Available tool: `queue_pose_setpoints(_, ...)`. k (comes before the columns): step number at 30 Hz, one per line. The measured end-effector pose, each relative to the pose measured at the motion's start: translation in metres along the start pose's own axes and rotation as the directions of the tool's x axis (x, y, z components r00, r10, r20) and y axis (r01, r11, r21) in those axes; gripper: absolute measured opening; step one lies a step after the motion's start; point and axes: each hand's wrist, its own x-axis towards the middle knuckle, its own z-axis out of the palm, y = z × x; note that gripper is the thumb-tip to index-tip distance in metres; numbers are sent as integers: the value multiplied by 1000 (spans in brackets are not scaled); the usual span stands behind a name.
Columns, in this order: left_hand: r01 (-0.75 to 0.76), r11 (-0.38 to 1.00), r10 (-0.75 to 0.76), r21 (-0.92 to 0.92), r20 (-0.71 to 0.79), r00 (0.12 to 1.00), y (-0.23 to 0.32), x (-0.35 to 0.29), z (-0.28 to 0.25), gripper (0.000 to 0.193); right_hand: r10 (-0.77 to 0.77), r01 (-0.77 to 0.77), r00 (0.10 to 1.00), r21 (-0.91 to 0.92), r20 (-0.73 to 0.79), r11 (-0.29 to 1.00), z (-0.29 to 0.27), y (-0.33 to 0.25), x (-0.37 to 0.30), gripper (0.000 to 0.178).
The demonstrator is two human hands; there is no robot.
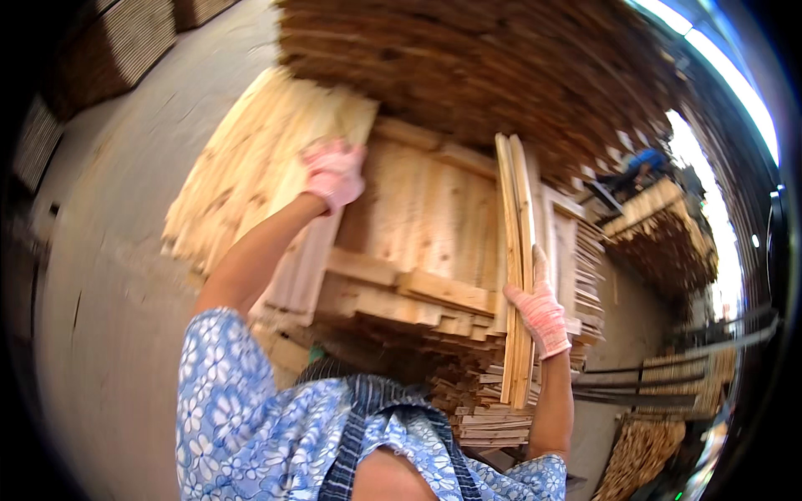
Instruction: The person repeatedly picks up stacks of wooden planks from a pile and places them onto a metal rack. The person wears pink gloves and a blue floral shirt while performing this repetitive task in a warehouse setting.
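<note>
Evidently right fingers (521,301) clasp slats (511,209) — left fingers (320,151), grip unclear, at planks' (259,142) right edge.

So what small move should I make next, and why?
Perhaps bring the narrow boards left onto the crosswise strips: your right hand already grips them, your left hand is at the row of boards on the left, and the strips between are partly uncovered, so there seems to be room.

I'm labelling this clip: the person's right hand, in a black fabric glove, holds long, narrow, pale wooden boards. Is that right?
No: the head view shows the right hand in a pink fabric glove, not black. It does hold the long, narrow, pale wooden boards.
</note>
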Motion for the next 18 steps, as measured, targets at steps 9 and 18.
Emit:
queue_pose_setpoints(9, -2, 928, -37, -373, -99, 994, -129, 16, -62, 68, 162, -141, 970, -125, 183, 982, 173, -112, 119, 90)
queue_pose_setpoints(18, 421, 845, -344, -330, 266, 900, -287, -7, 18, 71, 123, -112, 992, -367, 6, 924, 256, -140, 94, 75)
